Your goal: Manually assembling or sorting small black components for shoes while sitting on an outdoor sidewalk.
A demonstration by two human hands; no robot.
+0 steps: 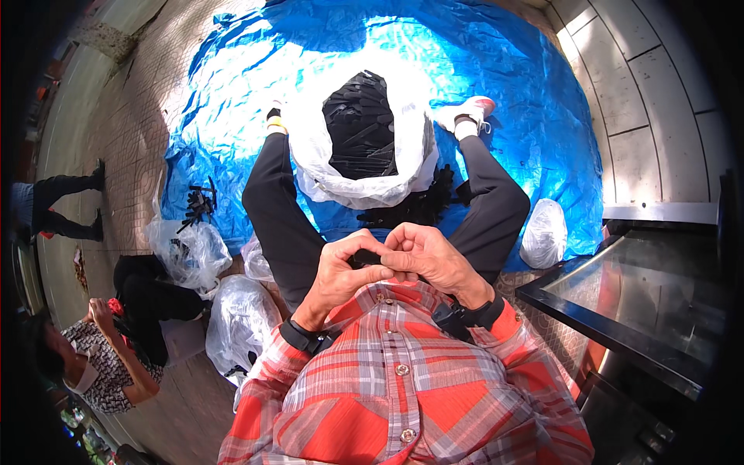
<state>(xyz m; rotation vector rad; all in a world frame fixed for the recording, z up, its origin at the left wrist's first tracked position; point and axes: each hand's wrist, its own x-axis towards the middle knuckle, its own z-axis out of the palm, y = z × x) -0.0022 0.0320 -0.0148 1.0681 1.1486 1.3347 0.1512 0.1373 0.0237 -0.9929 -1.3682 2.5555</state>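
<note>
Between the white plastic bag (358, 194) and the plaid shirt (349, 364), a small black piece (363, 259) is pinched in the fingertips of left hand (339, 271) and right hand (435, 260), each grip closed. It is apparently being worked; steady, coordinated pinching is probably called for next.

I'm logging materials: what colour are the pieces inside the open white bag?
The pieces are black; the head view shows them best.
</note>
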